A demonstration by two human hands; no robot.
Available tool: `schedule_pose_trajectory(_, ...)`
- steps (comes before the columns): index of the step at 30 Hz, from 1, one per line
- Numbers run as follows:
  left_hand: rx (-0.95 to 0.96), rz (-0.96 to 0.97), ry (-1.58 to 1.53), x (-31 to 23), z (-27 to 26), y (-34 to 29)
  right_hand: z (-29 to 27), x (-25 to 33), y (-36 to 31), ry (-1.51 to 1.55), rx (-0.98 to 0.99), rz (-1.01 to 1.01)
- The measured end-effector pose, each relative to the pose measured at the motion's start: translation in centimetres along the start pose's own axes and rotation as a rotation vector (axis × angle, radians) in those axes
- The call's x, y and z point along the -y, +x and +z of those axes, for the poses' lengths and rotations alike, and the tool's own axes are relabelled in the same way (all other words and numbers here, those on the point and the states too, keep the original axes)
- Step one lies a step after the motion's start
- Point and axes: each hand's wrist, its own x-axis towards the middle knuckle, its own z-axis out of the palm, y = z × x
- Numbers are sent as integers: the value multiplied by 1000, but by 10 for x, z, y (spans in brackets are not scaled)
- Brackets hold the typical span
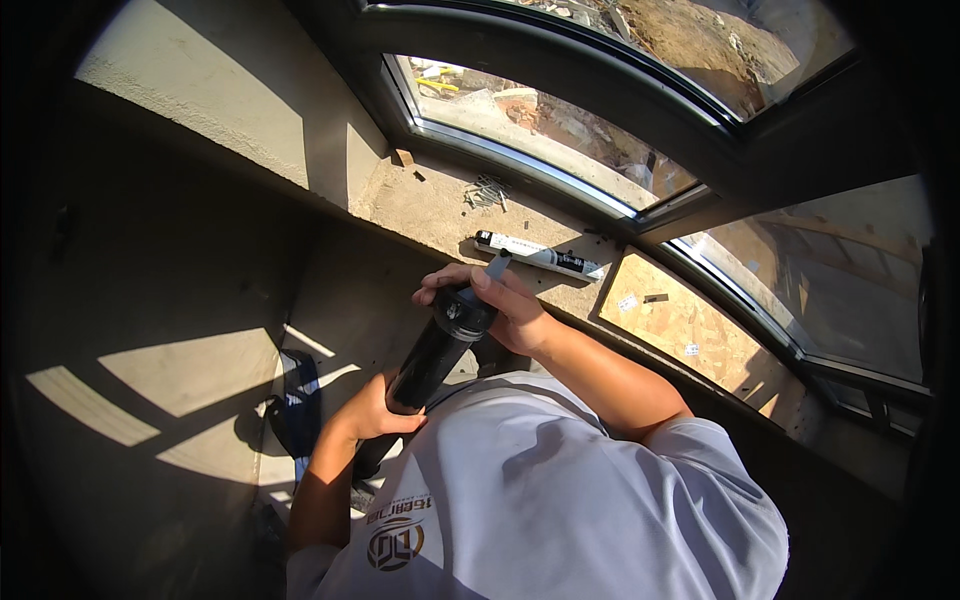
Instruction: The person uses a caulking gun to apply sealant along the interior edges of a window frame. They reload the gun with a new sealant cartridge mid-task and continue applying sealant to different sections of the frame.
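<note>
**Arrangement of the Sill and Foreground Before You**

In front of your torso, the sealant gun slants between your hands: your left hand at its lower end, your right hand at the upper end, beside the nozzle. Beyond runs the window sill, bearing, left to right, a wooden block in the corner, a heap of screws, a sealant sausage and an OSB panel. Behind the sill stands the window frame; rubble lies outside.
</note>
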Motion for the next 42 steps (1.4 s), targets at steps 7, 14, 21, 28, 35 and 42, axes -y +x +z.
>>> schedule_pose_trajectory(7,-172,-43,76,19,-38,16,-1,-35,72,173,-352,36)
schedule_pose_trajectory(14,-60,40,35,33,-124,37,10,-57,136,122,-572,70)
schedule_pose_trajectory(21,-8,8,128,21,-179,52,18,-61,180,354,-684,-15)
schedule_pose_trajectory(28,20,144,188,20,-205,69,15,-63,184,161,-779,-88)
schedule_pose_trajectory(35,70,127,271,17,-208,87,21,-62,174,-1446,-600,-540)
schedule_pose_trajectory(42,111,-50,382,21,-197,107,-7,-58,106,-904,-859,-217)
